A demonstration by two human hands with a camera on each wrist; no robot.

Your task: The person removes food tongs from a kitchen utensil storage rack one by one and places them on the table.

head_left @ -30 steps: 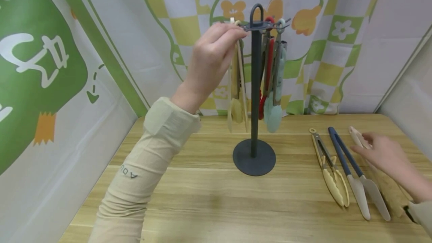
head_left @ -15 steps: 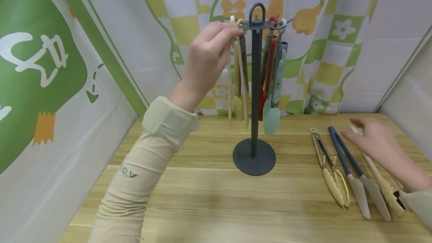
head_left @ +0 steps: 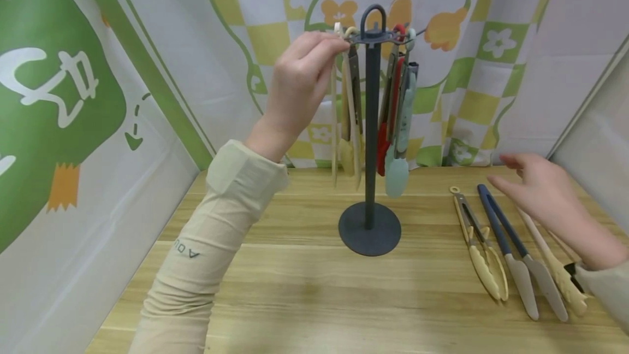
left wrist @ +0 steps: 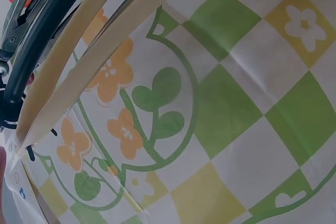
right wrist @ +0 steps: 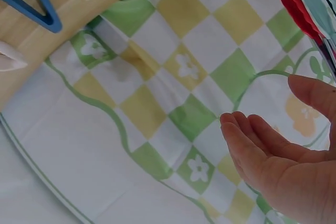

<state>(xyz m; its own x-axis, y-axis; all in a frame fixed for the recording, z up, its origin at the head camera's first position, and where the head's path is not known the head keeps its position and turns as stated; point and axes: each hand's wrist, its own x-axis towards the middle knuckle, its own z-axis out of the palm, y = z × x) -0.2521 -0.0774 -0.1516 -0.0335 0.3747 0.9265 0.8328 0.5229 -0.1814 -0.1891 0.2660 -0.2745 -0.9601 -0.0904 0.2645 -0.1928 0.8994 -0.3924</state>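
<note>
In the head view my left hand (head_left: 302, 78) is raised at the left side of a dark metal hanging rack (head_left: 372, 141). Its curled fingers pinch at the rack's hooks, beside the top of some slim beige tongs (head_left: 352, 108); the thumb is hidden. In the left wrist view the beige tongs (left wrist: 63, 51) hang by their joined end near the rack's dark loop (left wrist: 44, 30), and hardly any hand shows. My right hand (head_left: 545, 195) hovers with loose fingers over pale tongs (head_left: 560, 277) on the table. The right wrist view shows this hand (right wrist: 289, 169) holding nothing.
Red tongs (head_left: 382, 149) and mint tongs (head_left: 397, 173) hang on the rack's right side. On the wooden table (head_left: 275, 294), yellow tongs (head_left: 484, 272) lie beside blue-handled tongs (head_left: 503, 239). A patterned curtain (head_left: 472, 86) hangs behind.
My right hand has lifted off the pale tongs and moved up and left. My left hand has shifted slightly left, and the rack's top with its hanging tongs has turned a little.
</note>
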